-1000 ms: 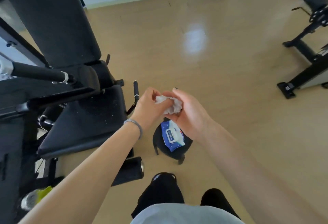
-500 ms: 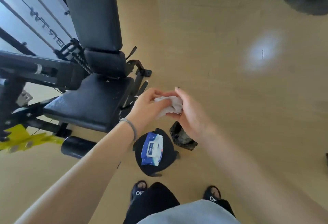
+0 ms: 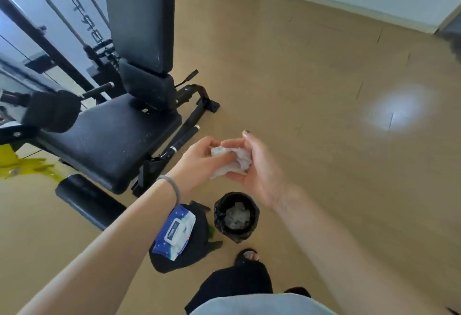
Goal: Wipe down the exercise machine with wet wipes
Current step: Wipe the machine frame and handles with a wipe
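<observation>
Wipe point(image 3: 233, 161) bunched between our hands mid-frame, left hand point(image 3: 199, 162) pinching, right hand point(image 3: 257, 167) cupping loosely; seat point(image 3: 112, 140) lies left, nearer the left hand.

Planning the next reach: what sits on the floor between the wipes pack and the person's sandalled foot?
In the head view, a small bin lined with a black bag stands between the wipes pack and the foot, used wipes inside.

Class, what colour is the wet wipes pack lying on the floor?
Blue and white: the wet wipes pack, clearest in the head view.
</observation>
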The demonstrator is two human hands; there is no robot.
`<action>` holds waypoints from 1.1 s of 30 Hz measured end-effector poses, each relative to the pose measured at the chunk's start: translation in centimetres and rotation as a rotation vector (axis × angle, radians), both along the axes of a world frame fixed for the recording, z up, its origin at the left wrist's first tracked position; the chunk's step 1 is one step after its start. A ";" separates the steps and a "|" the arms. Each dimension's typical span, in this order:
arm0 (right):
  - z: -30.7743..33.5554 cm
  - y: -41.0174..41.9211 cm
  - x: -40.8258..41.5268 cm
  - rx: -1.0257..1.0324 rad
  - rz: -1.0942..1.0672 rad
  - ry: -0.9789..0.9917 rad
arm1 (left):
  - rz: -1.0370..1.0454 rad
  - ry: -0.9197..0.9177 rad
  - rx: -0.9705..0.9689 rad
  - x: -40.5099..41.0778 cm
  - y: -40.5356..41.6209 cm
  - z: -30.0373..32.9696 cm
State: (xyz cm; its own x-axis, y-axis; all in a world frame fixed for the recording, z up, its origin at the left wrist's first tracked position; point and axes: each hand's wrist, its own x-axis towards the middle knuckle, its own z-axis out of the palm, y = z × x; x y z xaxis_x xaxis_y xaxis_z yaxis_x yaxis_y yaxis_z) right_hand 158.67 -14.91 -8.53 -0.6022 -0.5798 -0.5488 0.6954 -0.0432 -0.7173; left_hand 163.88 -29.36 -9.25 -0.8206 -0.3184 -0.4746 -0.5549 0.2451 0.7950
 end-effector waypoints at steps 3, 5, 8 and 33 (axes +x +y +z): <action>-0.6 1.2 -4.9 -0.036 -0.032 -0.067 | -0.005 0.031 0.015 -4.9 0.8 -0.4; 0.1 1.3 -7.9 -0.034 -0.013 -0.099 | 0.012 0.033 -0.002 -7.8 1.1 -0.1; 1.0 1.2 -13.0 -0.058 0.045 -0.109 | 0.045 0.035 -0.039 -12.3 1.0 0.4; 2.5 -19.6 -37.9 -0.043 0.803 -0.094 | 1.212 0.143 -0.129 -23.7 -10.7 0.6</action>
